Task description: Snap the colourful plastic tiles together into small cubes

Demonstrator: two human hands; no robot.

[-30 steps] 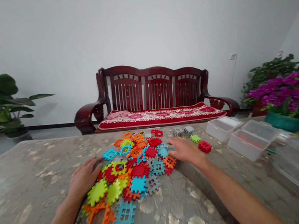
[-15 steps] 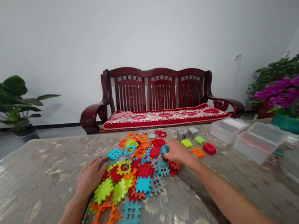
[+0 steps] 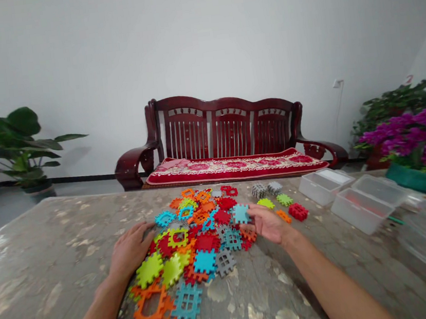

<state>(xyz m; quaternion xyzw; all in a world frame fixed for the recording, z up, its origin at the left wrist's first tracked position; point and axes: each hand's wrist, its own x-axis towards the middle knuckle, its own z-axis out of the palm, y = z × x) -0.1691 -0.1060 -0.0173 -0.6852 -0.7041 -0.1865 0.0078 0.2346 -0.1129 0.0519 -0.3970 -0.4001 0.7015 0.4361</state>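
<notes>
My right hand (image 3: 268,222) grips a light blue square interlocking tile (image 3: 240,213) by its right side, at the right edge of a mixed heap. The heap holds many notched plastic tiles, among them a lime green tile (image 3: 150,270), an orange frame tile (image 3: 150,305), a teal window tile (image 3: 187,303) and a grey window tile (image 3: 224,263). Against the heap's left side rests my left hand (image 3: 131,247), palm down with fingers stretched out and nothing visible in it. Some tiles lie hidden under others.
Beyond my right hand sit small groups of tiles: grey stacks (image 3: 259,190), green ones (image 3: 285,200) and a red stack (image 3: 298,212). Clear plastic boxes (image 3: 359,214) and a purple flower pot (image 3: 417,176) stand at the right. A wooden bench (image 3: 228,126) is behind the table.
My right hand has turned and lifted the light blue tile, so its flat face now shows. The left hand stays in place beside the heap.
</notes>
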